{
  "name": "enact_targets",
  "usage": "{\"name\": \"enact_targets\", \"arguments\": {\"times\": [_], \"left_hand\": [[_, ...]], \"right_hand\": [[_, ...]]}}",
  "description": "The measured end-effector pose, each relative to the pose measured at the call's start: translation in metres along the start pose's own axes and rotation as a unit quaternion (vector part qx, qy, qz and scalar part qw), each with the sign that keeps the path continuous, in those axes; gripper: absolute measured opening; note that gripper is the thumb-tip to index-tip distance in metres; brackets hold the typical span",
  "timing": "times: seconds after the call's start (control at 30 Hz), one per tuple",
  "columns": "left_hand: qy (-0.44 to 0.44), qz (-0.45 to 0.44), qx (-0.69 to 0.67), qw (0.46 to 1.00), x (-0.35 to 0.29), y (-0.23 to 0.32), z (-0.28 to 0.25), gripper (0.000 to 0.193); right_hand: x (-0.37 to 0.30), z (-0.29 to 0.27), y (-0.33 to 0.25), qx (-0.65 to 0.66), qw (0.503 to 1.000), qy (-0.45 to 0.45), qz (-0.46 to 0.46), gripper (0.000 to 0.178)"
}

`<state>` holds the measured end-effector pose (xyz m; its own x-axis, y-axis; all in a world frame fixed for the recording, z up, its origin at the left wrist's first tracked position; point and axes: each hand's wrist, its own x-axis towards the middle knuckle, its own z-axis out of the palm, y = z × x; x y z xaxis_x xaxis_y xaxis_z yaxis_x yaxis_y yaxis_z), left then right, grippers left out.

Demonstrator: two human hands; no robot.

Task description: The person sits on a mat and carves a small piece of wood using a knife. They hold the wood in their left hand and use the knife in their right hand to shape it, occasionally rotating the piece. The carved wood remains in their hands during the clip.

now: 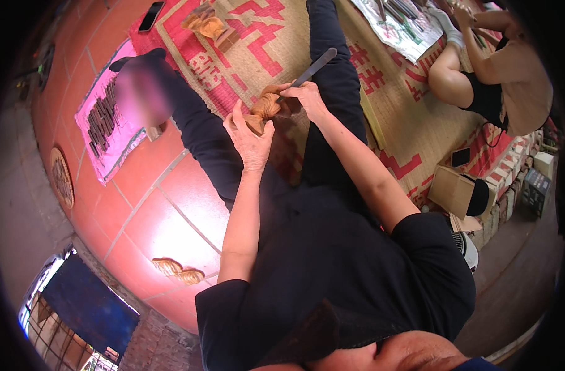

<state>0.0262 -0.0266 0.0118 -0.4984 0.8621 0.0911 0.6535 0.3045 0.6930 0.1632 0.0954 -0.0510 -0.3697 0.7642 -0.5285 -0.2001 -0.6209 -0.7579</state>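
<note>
My left hand (248, 137) grips a small light-brown carved wooden figure (265, 106) from below, over my outstretched legs in dark trousers. My right hand (308, 99) holds a long flat metal tool (313, 69), its tip set against the top of the figure and its handle pointing away to the upper right. Both forearms come up from the lower part of the picture. The underside of the figure is hidden by my left fingers.
A red-and-tan woven mat (412, 117) covers red floor tiles. On it lie another carved wooden piece (207, 26), a phone (151, 15) and a sheet with tools (401, 25). A pink cloth with dark tools (106, 127) lies left. Another person (499, 74) sits at the upper right. A cardboard box (452, 190) stands right.
</note>
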Motion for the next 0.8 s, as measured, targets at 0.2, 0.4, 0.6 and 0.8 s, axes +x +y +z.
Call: {"name": "enact_targets", "arguments": {"times": [0.2, 0.4, 0.6, 0.8], "left_hand": [[0.0, -0.008, -0.044, 0.999, 0.003, -0.02, -0.009, 0.087], [-0.009, 0.012, -0.037, 0.999, 0.002, -0.012, -0.007, 0.086], [-0.005, 0.001, -0.039, 0.999, 0.003, -0.017, -0.009, 0.085], [-0.016, -0.002, -0.03, 0.999, 0.003, -0.012, -0.008, 0.085]], "right_hand": [[-0.002, 0.009, -0.006, 0.006, 0.994, -0.101, 0.048, 0.031], [0.016, -0.002, 0.001, -0.011, 0.994, -0.081, 0.07, 0.032], [0.011, 0.009, -0.007, -0.01, 0.995, -0.093, 0.016, 0.032], [0.023, -0.006, 0.006, -0.035, 0.999, -0.004, -0.008, 0.032]]}}
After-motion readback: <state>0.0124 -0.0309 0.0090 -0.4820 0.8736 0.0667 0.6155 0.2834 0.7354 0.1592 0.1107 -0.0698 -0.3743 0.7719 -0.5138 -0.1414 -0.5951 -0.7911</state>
